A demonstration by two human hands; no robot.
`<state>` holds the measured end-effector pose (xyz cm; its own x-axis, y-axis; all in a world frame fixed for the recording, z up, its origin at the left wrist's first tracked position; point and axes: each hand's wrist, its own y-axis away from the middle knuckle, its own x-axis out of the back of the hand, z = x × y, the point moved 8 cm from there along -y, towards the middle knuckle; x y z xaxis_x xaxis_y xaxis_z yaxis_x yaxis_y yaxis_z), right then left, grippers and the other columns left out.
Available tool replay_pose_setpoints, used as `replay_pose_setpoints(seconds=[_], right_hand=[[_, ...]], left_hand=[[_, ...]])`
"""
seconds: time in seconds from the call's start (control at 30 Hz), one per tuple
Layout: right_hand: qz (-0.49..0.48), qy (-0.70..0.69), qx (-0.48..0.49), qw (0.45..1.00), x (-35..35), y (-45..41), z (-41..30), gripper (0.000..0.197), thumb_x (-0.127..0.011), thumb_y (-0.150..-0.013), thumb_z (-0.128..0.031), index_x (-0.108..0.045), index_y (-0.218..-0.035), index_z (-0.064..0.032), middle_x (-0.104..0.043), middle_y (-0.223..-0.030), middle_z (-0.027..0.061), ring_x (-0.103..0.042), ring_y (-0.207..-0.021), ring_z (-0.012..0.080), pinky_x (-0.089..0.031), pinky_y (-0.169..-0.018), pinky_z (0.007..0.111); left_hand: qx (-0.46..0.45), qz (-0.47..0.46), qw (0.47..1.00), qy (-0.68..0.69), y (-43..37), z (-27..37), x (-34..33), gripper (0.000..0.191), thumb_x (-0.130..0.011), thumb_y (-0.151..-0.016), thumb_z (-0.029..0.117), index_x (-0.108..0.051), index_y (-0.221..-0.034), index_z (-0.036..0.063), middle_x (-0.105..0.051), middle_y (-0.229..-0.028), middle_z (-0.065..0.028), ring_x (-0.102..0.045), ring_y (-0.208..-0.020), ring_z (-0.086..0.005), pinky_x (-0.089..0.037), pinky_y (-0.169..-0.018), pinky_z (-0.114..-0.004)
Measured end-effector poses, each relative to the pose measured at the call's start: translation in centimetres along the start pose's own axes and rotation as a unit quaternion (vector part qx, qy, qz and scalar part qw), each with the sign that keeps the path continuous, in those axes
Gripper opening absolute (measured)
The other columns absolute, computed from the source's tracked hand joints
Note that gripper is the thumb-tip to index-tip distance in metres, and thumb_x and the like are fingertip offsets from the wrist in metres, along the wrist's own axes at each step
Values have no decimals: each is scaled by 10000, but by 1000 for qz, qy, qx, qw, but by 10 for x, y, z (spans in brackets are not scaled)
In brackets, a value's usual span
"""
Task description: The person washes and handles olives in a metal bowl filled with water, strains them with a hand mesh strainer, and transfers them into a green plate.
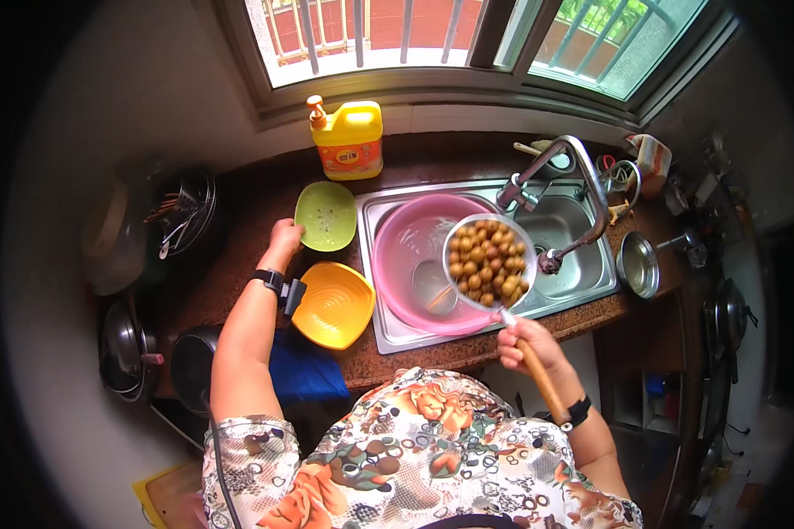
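Note:
My left hand [286, 238] grips the left rim of a green dish [325, 215] with a slotted pattern in its bottom. Just below that dish, a yellow square dish [333, 305] sits on the counter near my left wrist. In my right hand [534, 344] is the handle of a round strainer [544, 382], wooden at its lower end. Round brown fruits [488, 261], which look like longans, fill its bowl. The strainer hangs over the right side of a pink plastic basin [397, 264]. Some water and a thin orange-brown strip show in the basin.
The basin stands in a stainless steel sink [376, 334], with a tall curved faucet [595, 178] reaching over the right bowl. Behind the green dish is a yellow pump jug [349, 142]. A metal bowl [637, 264] sits right of the sink; pans [124, 344] stand far left.

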<state>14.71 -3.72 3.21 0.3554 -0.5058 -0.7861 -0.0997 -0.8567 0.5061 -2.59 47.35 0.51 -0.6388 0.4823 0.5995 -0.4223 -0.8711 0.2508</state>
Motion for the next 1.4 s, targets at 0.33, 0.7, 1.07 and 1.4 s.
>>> replay_pose_setpoints(seconds=[0.33, 0.7, 1.07, 1.4], right_hand=[[-91, 89, 124, 984, -75, 24, -74, 454, -448, -907, -106, -338, -1341, -30, -454, -698, 16, -449, -455, 102, -452, -456, 265], [44, 21, -95, 994, 54, -20, 12, 294, -434, -948, -171, -451, -1213, -44, -470, -707, 15, -422, -510, 109, -396, -490, 271], [-99, 134, 120, 979, -74, 4, -97, 102, -473, -913, -137, -465, -907, -36, -490, -662, 30, -474, -462, 116, -445, -436, 272], [52, -8, -121, 991, 62, -35, 32, 204, -438, -916, -133, -461, -1112, -81, -467, -694, 13, -416, -515, 115, -401, -503, 280]], left_hand=[[-167, 77, 969, 167, 106, 31, 23, 144, -484, -856, 51, -581, -883, -52, -643, -810, -77, -577, -702, -125, -476, -657, -286], [-114, -14, 942, 314, 173, 6, -47, 215, -455, -946, 100, -554, -1073, -43, -631, -984, -72, -590, -858, -117, -468, -782, -249], [-39, -17, 930, 365, 185, -16, -80, 228, -542, -867, 23, -561, -1082, -51, -637, -1017, -91, -606, -872, -135, -473, -800, -266], [-58, -51, 931, 357, 190, -20, -92, 252, -508, -822, -1, -565, -1061, -55, -638, -989, -83, -606, -859, -138, -473, -791, -255]])
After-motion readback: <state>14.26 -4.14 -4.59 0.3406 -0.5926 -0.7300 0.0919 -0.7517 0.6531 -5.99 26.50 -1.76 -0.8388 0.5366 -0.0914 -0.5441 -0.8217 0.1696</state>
